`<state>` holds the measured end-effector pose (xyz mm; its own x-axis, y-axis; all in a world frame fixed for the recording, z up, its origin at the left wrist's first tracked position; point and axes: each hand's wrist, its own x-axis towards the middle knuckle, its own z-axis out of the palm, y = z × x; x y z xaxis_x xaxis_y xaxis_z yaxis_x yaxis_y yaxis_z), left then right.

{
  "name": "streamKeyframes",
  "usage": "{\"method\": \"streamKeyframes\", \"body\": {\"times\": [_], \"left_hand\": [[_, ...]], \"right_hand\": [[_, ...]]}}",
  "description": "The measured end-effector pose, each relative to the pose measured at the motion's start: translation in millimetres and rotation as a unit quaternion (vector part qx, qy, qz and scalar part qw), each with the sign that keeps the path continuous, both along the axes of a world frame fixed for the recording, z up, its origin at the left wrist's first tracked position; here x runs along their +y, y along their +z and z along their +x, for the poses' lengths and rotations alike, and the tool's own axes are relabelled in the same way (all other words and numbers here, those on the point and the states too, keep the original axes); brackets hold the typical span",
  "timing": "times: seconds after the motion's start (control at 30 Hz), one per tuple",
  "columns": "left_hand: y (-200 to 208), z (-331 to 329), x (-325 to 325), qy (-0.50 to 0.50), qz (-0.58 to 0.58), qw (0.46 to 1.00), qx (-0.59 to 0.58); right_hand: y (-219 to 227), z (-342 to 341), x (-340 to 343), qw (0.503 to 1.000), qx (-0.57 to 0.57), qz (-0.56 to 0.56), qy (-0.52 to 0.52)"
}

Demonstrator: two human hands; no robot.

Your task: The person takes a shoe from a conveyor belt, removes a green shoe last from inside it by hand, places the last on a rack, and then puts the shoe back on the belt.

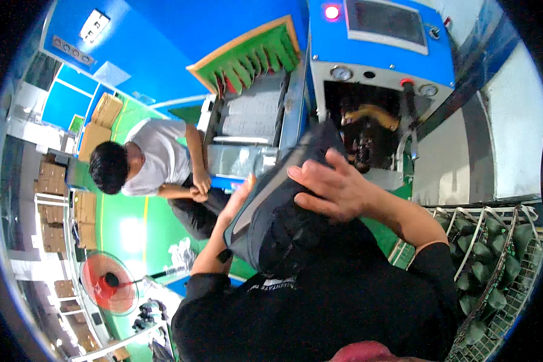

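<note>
Close in front of me is a large dark grey and black shoe (265, 211), tilted, with its narrow end toward the machine and a lighter grey band along one side. My left hand (238, 202) grips it from the left, thumb up along the edge; the other fingers are hidden behind it. On the right side of the shoe, my right hand (332, 187) has its fingers stretched out and apart, close against the dark surface. Beyond the shoe stands a blue machine (377, 57) with a dark opening (368, 133), gauges, a screen and a lit red lamp.
A wire rack (513, 289) of several dark green shoe-shaped pieces stands at the right. To the left, a co-worker (157, 157) sits with hands together beside a second machine (247, 120). A red fan (108, 282) stands lower left, with cardboard boxes (51, 178) on shelves behind.
</note>
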<state>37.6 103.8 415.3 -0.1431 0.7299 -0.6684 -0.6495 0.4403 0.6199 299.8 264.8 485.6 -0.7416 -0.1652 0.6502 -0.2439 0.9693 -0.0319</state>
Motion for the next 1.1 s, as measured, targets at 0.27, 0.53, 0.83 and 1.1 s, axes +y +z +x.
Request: {"method": "streamKeyframes", "body": {"times": [0.27,0.53,0.83,1.1], "left_hand": [[66,68,17,-0.217,-0.031,0.972,0.078],[57,105,84,-0.258,0.091,0.924,0.268],[3,152,101,-0.341,0.302,0.859,0.232],[11,192,82,-0.305,0.343,0.744,0.485]], "right_hand": [[19,60,4,0.756,-0.029,-0.654,-0.017],[-32,125,12,0.569,0.174,-0.795,-0.118],[-41,148,-43,0.245,0.321,-0.912,-0.075],[-103,166,-56,0.284,0.404,-0.866,-0.078]]}}
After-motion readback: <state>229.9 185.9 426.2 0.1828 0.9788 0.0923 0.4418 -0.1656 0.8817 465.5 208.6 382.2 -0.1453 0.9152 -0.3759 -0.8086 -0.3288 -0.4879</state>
